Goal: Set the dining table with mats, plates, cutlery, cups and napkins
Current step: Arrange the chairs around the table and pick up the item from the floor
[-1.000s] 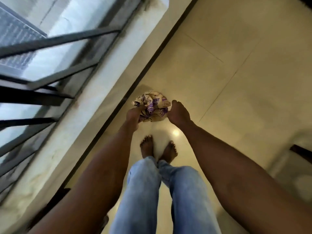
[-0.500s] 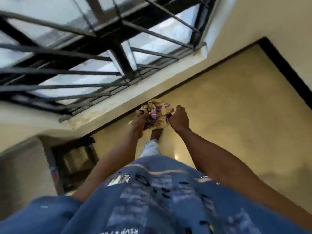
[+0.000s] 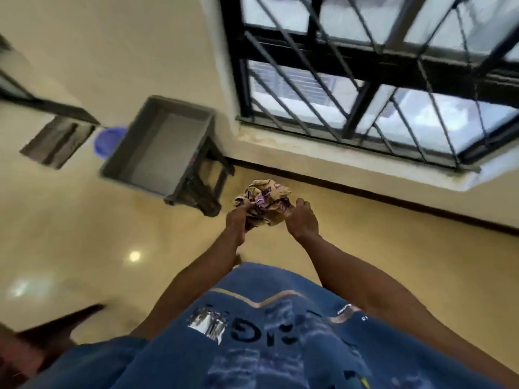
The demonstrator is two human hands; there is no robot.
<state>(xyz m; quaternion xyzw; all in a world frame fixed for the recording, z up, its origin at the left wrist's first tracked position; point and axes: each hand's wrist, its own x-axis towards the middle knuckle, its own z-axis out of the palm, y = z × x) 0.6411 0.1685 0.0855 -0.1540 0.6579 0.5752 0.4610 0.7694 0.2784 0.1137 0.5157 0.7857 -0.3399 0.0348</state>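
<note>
The fingers (image 3: pixel 247 206) of the left hand (image 3: pixel 237 220) curl into the near-left side of a crumpled bundle of paper (image 3: pixel 265 203), tan with purple print, while the right hand (image 3: pixel 302 219) pinches its right edge with the thumb on top. Both hands are clenched on it, and it hangs in the air in front of the person's blue shirt (image 3: pixel 266 332), touching nothing else. Gripping from two sides probably keeps the loose wad from springing open while it is carried; whether it holds napkins or is mere wrapping, I cannot tell.

No tabletop or place setting is in view, so the laying of the table looks hardly begun from here. Beyond the hands the glossy floor (image 3: pixel 84 234) lies open to the left and right. A grey tray on a dark stand (image 3: pixel 157 153) sits ahead and left, near the wall, with a blue tub (image 3: pixel 105 141) just behind it. The barred window (image 3: pixel 379 80) and its sill close off the far right side.
</note>
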